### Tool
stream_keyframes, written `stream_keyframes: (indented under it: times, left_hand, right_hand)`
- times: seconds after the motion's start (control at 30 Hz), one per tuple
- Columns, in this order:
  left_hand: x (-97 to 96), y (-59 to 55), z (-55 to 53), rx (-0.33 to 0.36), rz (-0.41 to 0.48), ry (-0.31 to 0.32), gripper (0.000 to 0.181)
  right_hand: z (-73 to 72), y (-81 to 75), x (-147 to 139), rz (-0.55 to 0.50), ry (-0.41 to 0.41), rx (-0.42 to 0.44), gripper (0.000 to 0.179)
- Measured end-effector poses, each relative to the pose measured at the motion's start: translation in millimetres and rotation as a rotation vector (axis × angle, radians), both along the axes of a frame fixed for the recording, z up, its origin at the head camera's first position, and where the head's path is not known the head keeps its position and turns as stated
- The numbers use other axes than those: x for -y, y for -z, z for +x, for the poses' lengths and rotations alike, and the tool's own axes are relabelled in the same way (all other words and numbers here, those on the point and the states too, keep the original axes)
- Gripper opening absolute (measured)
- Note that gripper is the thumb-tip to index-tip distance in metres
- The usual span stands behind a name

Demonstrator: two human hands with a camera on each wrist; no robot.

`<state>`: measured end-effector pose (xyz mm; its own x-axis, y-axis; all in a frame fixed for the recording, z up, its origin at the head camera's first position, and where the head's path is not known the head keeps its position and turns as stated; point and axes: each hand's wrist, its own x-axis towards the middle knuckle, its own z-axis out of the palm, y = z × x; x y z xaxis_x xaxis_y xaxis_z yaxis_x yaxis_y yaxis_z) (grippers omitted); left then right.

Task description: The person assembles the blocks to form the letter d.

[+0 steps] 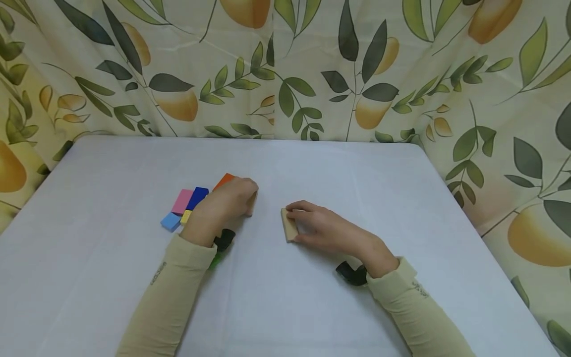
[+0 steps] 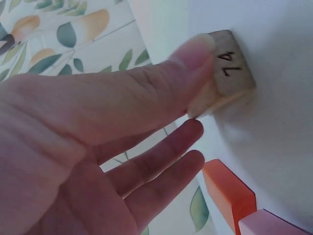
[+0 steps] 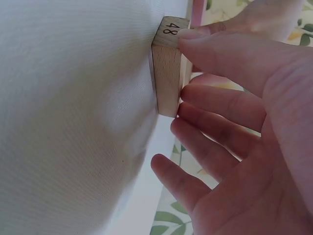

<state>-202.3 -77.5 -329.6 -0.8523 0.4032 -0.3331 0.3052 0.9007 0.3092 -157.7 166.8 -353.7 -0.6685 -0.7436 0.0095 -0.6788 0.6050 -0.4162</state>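
My left hand (image 1: pixel 225 203) pinches a plain wooden block (image 1: pixel 253 204) between thumb and fingers. Handwritten digits mark the end of this block (image 2: pixel 234 66) in the left wrist view, where the thumb presses on its edge and two other fingers stretch out below. Across a small gap, my right hand (image 1: pixel 332 229) holds a second wooden block (image 1: pixel 289 225) at its ends, low against the white table. The number 48 shows on the end of that block (image 3: pixel 166 73) in the right wrist view, with the thumb at its numbered end.
Beside and partly under my left hand lie coloured blocks: orange (image 1: pixel 223 181), pink (image 1: pixel 182 202), dark blue (image 1: pixel 197 198), yellow (image 1: pixel 185 217) and light blue (image 1: pixel 170 222). Something green (image 1: pixel 215 261) shows by the left wrist. A leaf-and-fruit patterned curtain (image 1: pixel 312 64) hangs behind the white table (image 1: pixel 276 307).
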Motion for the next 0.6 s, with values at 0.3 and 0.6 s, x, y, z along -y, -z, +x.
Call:
stream_keyframes:
  times: [0.3, 0.6]
  left_hand:
    - [-12.1, 3.3, 7.4, -0.067, -0.027, 0.043, 0.026]
    - [-21.7, 6.0, 10.7, -0.091, -0.024, 0.077, 0.029]
  right_hand:
    - [0.0, 0.9, -2, 0.009, 0.007, -0.011, 0.045]
    - [0.1, -0.9, -5, 0.029, 0.039, -0.018, 0.047]
